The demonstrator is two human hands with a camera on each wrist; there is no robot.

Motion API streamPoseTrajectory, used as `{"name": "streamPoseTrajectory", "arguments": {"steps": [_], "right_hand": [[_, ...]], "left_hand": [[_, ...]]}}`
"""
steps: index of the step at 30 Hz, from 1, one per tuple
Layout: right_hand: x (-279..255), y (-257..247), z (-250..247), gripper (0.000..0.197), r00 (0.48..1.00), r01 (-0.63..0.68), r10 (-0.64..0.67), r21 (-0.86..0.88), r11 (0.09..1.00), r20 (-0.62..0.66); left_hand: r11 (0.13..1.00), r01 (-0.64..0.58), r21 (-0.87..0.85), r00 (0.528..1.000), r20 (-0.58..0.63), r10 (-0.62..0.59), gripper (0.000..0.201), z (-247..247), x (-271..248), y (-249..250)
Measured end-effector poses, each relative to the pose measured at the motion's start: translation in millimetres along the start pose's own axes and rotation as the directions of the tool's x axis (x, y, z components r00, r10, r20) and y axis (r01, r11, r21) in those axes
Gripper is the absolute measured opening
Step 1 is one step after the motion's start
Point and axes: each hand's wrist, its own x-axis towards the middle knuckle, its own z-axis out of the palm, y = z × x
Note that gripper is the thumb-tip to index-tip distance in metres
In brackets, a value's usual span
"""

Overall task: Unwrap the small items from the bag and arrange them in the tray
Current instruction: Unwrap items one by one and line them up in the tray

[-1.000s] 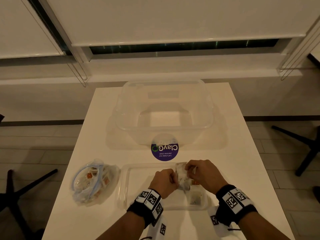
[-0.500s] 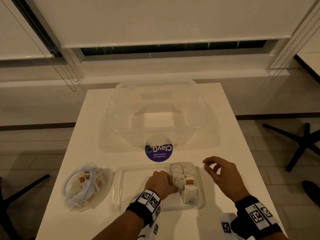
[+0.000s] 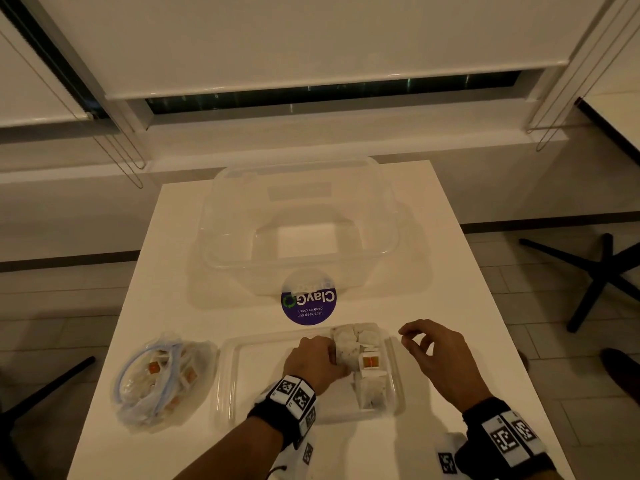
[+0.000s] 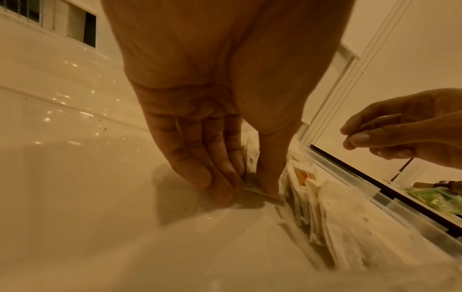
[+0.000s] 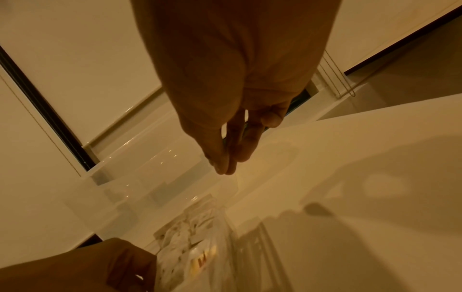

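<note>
A shallow clear tray [image 3: 227,375] lies at the table's near edge. Several white unwrapped packets [image 3: 372,362], one with an orange label, stand in a row along its right side [image 4: 325,199]. My left hand [image 3: 333,356] is inside the tray and pinches one white packet [image 4: 262,194] between thumb and fingers, its lower edge on the tray floor beside the row. My right hand [image 3: 412,336] hovers just right of the tray with thumb and fingertips [image 5: 225,166] close together; I see nothing in it. The clear bag [image 3: 159,379] of wrapped items lies left of the tray.
A large clear tub [image 3: 301,216] stands behind the tray, with a round purple sticker [image 3: 308,303] at its front. The white table [image 3: 450,306] drops off close on both sides. Black chair bases [image 3: 602,271] stand on the floor to the right and left.
A second ago both hands held a packet above the tray. The right hand has let go and moved right of the tray; the left hand has lowered the packet beside the row.
</note>
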Motion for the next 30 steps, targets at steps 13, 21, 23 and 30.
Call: {"name": "streamPoseTrajectory", "arguments": {"steps": [13, 21, 23, 30], "right_hand": [[-13, -18, 2, 0.017, 0.984, 0.057, -0.049, -0.045, 0.997, 0.169], [-24, -26, 15, 0.03, 0.943, 0.105, -0.027, -0.218, 0.97, 0.332], [-20, -33, 11, 0.03, 0.956, 0.094, -0.032, -0.201, 0.975, 0.292], [-4, -113, 41, 0.022, 0.935, 0.256, -0.239, -0.032, 0.966, 0.261]], "left_hand": [[1.0, 0.008, 0.007, 0.996, 0.092, -0.009, 0.036, -9, 1, 2], [0.993, -0.035, 0.116, 0.992, 0.128, 0.02, 0.042, -32, -19, 2], [0.992, -0.087, 0.087, 0.995, 0.047, 0.083, 0.031, -51, -38, 3], [0.991, 0.055, -0.118, 0.924, -0.371, -0.096, 0.005, -165, -115, -94]]}}
